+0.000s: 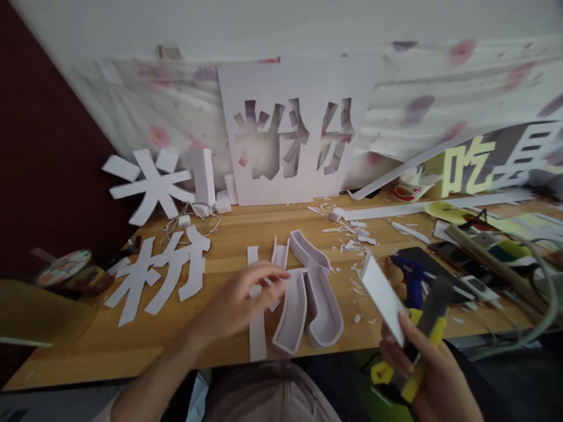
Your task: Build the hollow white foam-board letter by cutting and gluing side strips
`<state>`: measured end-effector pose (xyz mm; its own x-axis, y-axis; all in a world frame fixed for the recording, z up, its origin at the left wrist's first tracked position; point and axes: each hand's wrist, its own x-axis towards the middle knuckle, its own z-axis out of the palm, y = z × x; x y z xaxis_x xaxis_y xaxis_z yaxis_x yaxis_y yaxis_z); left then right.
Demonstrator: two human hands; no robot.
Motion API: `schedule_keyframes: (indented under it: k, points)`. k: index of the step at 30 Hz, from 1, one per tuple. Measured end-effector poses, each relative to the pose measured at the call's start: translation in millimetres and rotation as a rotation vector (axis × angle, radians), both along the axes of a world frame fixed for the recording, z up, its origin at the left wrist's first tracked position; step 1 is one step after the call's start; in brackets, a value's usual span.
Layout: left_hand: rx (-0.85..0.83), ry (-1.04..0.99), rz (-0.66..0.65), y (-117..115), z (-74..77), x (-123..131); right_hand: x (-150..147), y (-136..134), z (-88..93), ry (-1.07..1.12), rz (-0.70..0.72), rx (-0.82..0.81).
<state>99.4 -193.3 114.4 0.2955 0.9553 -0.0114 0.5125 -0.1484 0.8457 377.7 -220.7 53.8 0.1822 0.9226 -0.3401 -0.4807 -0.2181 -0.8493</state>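
My left hand point(240, 300) reaches over the wooden table point(229, 234), its fingers pinched on the top of a white foam strip point(256, 328) that lies beside a raised-edge white foam letter shape point(308, 299). My right hand point(422, 366) is closed at the lower right around a yellow-and-black utility knife point(428, 328) and a flat white foam piece point(383, 299) that sticks up to the left.
Cut white foam characters point(156, 275) lie at the left. A foam board with cut-out characters point(292, 138) leans on the wall. Scraps point(356, 234), a blue glue gun point(413, 278), a phone point(453, 252), cables and tools crowd the right side.
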Motion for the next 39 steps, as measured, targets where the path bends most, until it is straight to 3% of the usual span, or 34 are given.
schedule_keyframes:
  k: [2,3,7,11,15,22,30,39]
  points:
    - [0.069,0.491,0.078,31,-13.0,-12,13,13,-7.5,0.102,-0.081,0.028]
    - [0.055,0.600,0.096,44,-22.9,-14,17,18,-11.1,0.142,-0.098,0.027]
    - [0.018,0.839,0.122,70,-66.7,6,18,22,-21.1,0.136,-0.131,0.003]
    - [0.063,0.971,0.175,71,-89.2,22,14,22,-26.3,0.079,-0.108,-0.018]
    - [0.081,1.001,0.167,75,-93.7,22,11,28,-40.0,0.169,-0.030,-0.078]
    - [0.085,0.994,0.213,73,-95.0,24,0,42,-71.9,0.275,-0.165,-0.181]
    - [0.067,0.976,0.227,72,-93.0,27,-7,42,-80.8,0.294,-0.110,-0.143]
    - [0.052,0.959,0.279,66,-92.5,32,-6,71,-61.3,0.299,0.364,-0.245]
